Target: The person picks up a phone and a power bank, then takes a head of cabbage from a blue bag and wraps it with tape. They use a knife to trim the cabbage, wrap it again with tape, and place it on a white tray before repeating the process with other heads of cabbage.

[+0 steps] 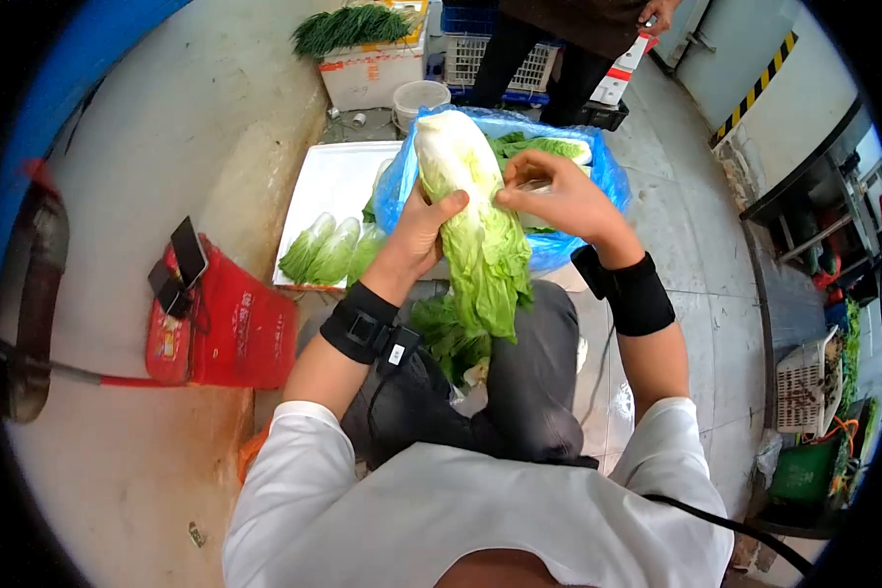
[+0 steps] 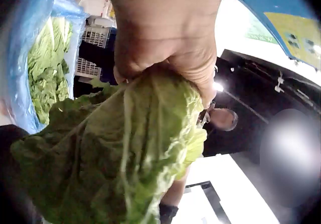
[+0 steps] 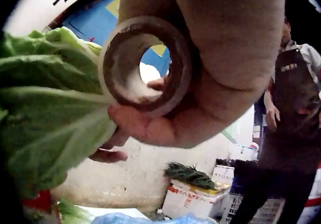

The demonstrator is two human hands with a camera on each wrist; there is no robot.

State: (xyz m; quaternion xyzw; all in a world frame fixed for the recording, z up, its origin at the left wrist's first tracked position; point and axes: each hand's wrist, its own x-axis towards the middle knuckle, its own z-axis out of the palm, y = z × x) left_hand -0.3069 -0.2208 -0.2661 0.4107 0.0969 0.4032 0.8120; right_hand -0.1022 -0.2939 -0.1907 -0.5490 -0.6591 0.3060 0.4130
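A long napa cabbage (image 1: 480,235), its white base up and leafy end down, stands in front of my body in the head view. My left hand (image 1: 416,230) grips it from the left side, with the thumb across its front. The left wrist view shows its leaves (image 2: 110,143) spreading out below that hand. My right hand (image 1: 563,201) is at the cabbage's right side, fingers curled round a roll of tape (image 3: 179,63). Thumb and fingertips of that hand are right at the leaves. Through the roll's hole, the wall behind shows.
A box lined with blue plastic (image 1: 608,176) holds more cabbages ahead. Left of it, several small cabbages (image 1: 333,250) lie in a white foam tray (image 1: 309,186). A red container (image 1: 235,333) stands at left; a person in an apron (image 3: 296,93) stands beyond the box.
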